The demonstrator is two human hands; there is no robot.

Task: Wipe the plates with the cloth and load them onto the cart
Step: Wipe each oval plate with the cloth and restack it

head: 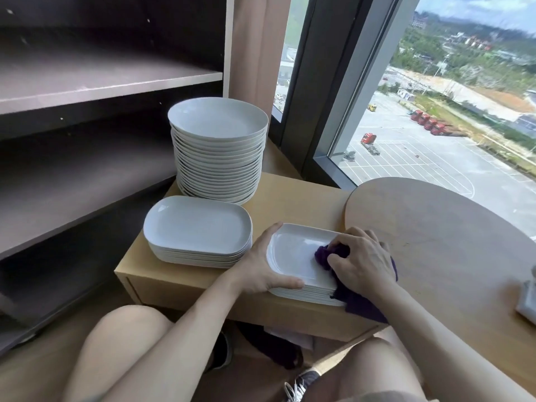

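Low table (290,198) beside window (420,134): left hand (261,265) grips top plate (293,250) edgewise; right hand (362,262) clutches purple cloth (330,253) against it.

Bright daylight from the window (435,117) at right; shelves (87,82) at left dim; wide-angle bending at edges; slight softness

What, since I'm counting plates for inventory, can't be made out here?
Head view:
- Rectangular stack under the wiped plate: right end hidden by right hand and purple cloth; count unclear.
- Pale object on round table: cut off by the right edge.
- Dark items under the wooden cabinet: shadowed, unidentifiable.
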